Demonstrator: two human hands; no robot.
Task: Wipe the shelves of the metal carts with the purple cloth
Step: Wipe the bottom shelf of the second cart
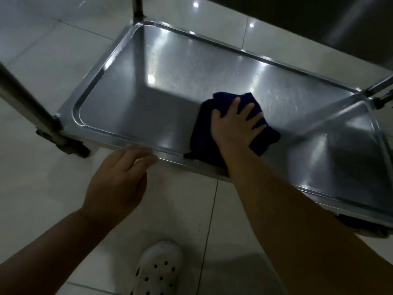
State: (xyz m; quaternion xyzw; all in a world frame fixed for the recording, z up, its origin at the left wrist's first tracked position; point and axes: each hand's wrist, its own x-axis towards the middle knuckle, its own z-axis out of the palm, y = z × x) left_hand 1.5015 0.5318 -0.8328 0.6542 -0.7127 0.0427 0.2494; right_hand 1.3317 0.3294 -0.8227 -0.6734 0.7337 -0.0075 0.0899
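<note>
The low steel shelf [148,107] of a metal cart fills the middle of the view, shiny and tray-shaped with a raised rim. A dark purple cloth [202,128] lies crumpled on it, right of centre near the front rim. My right hand [234,124] presses flat on the cloth with spread fingers. My left hand [119,179] hovers in front of the shelf, fingers relaxed, fingertips at the front rim; it holds nothing.
Cart posts rise at the left front corner [27,103], the back [137,9] and the right [378,86]. A black caster [74,147] sits under the left front corner. Pale floor tiles surround the cart. A white clog [157,271] is below.
</note>
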